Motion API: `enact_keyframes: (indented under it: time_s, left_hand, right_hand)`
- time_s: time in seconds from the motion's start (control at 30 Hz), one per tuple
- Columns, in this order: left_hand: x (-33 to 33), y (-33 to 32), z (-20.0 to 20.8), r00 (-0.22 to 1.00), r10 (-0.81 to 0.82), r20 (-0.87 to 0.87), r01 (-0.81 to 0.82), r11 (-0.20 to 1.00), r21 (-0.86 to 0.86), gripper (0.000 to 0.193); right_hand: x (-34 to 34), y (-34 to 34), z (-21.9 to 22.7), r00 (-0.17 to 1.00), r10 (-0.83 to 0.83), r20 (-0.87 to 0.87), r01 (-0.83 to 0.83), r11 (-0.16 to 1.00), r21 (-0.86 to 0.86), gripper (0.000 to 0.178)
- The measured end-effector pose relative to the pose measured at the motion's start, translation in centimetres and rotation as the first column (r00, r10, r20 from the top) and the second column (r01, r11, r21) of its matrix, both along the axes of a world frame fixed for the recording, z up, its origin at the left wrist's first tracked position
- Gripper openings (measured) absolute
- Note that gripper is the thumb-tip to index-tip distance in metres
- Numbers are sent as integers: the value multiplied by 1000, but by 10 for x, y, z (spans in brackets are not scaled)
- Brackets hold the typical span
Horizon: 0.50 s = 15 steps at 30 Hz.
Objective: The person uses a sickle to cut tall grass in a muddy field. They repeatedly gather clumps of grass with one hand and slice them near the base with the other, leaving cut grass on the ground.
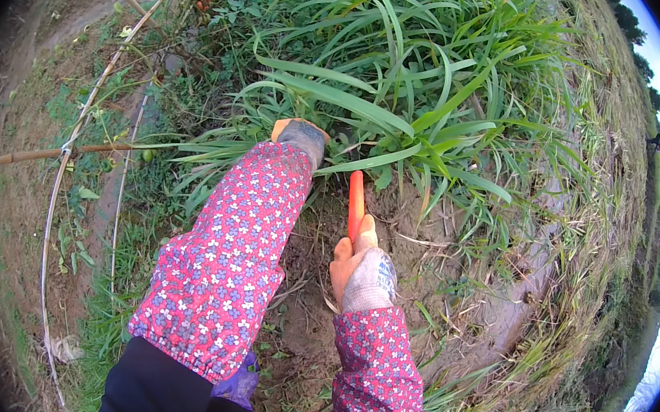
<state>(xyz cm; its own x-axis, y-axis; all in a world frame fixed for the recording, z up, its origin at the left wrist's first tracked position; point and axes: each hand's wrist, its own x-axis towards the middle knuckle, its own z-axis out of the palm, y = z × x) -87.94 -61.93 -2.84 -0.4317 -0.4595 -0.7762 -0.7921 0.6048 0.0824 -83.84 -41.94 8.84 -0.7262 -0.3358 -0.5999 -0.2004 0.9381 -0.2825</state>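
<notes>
My right hand (363,268), in an orange and grey work glove, is closed around a hand tool with a bright orange handle (357,199). The tool points away from me, toward the base of the grass, and I cannot make out its working end. Further forward and to the left, my left hand (302,138) reaches into the low leaves in a muddy glove of the same kind. Its fingers are hidden behind the back of the glove and the plants. Long green grass blades (404,125) arch over the soil just ahead of both hands.
Bare brown soil (315,261) lies below the hands. At left, thin poles (70,128) are tied together beside plants with small red fruits (203,4). Dry cut grass (587,235) covers the slope at right. Purple footwear (240,383) shows beneath my left arm.
</notes>
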Motion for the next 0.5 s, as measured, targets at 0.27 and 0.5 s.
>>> enact_keyframes:
  time_s: [0.27,0.5]
  left_hand:
    - [89,12,-38,796,30,-604,-60,998,-29,24]
    - [175,56,37,900,-110,-421,44,985,-164,44]
  right_hand:
    - [54,72,21,984,-155,89,175,931,-319,60]
    - [24,8,6,991,-91,-99,51,936,-348,56]
